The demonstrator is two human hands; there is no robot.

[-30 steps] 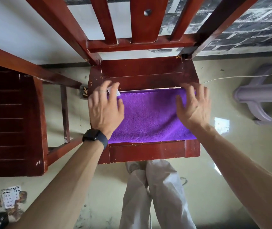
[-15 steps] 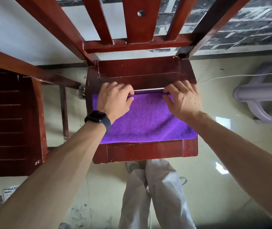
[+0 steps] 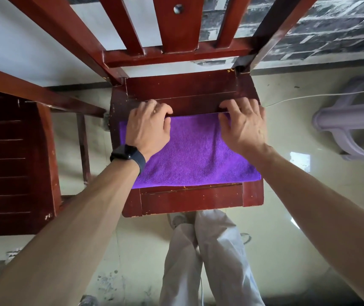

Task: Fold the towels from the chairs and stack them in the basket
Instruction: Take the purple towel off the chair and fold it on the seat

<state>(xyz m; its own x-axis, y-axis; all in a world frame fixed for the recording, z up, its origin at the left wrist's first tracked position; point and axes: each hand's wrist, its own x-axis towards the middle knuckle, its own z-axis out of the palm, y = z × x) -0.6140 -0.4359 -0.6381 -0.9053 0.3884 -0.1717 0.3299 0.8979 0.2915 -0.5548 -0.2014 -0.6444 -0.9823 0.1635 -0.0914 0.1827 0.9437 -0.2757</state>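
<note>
Right now both hands sit curled on the far hem of the purple towel [image 3: 196, 157], the left hand [image 3: 148, 127] near one end and the right hand [image 3: 245, 127] near the other, fingers bent over the edge as if pinching it. The fingertips themselves are hidden. From that grip the rest of the cloth runs back toward the person, lying flat on the chair seat [image 3: 190, 199]. Its long axis goes straight across from one hand to the other. Neither hand looks nearer than the other; they share the hem evenly. I would guess the next fold brings that far hem toward the near one, so both hands must travel together. No basket is in sight from here.
</note>
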